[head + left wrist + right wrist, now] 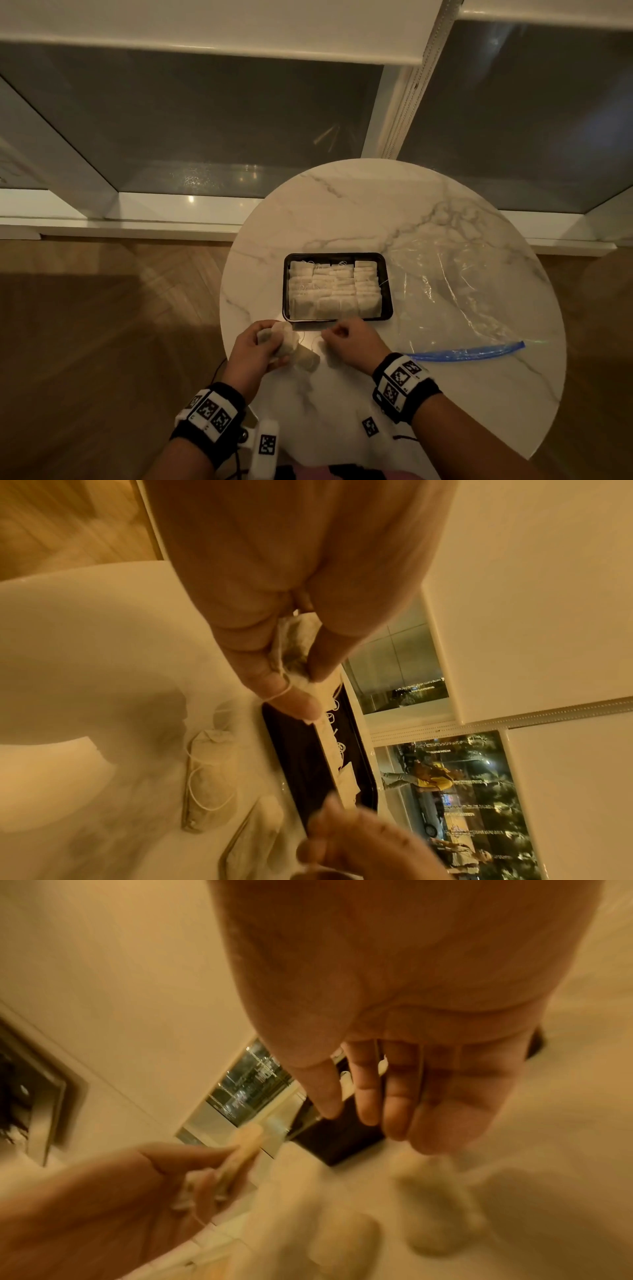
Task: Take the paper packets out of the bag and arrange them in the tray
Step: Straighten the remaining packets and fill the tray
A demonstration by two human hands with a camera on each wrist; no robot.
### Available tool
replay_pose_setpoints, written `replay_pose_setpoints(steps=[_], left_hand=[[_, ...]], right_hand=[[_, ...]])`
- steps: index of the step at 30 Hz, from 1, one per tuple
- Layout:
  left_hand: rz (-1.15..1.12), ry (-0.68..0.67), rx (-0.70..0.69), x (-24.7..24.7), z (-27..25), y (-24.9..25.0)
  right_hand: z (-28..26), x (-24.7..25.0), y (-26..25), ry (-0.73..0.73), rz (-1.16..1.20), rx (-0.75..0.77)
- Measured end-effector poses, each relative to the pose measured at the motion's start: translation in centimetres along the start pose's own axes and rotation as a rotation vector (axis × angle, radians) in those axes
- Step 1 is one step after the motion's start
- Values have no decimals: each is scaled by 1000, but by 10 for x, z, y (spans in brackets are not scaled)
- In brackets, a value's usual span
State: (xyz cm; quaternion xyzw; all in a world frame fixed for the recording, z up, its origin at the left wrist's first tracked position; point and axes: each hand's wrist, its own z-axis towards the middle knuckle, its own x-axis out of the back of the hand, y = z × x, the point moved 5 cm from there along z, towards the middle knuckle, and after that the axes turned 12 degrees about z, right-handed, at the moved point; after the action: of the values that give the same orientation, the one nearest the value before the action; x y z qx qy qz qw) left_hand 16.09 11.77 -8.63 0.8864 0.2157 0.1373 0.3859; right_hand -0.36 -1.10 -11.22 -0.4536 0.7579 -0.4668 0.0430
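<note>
Packets (334, 291) fill the black tray (287, 274) in rows; bag (455, 294) beside it looks empty, left hand (253, 349) pinches a few packets, right hand (352, 342) fingers loosely curled near tray

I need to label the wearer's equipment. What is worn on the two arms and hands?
Both hands, left hand and right hand, are bare, without gloves or sleeves. Each wrist carries a black band with white blocks printed with black square code markings. Thin dark cables run near the left wrist.
</note>
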Motion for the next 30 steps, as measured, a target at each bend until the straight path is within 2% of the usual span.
replay_pose_setpoints(steps=[3, 5, 13, 22, 30], left_hand=[[-46, 41, 3, 5, -1, -1], [-55, 61, 6, 7, 0, -1], [-39, 59, 9, 1, -1, 3], [-10, 60, 15, 0, -3, -2], [-8, 70, 14, -1, -3, 2]], right_hand=[[-3, 14, 39, 76, -248, -117], [-3, 10, 51, 70, -240, -138], [8, -10, 40, 84, -309, -38], [9, 0, 48, 90, -148, -35], [1, 9, 42, -48, 22, 31]])
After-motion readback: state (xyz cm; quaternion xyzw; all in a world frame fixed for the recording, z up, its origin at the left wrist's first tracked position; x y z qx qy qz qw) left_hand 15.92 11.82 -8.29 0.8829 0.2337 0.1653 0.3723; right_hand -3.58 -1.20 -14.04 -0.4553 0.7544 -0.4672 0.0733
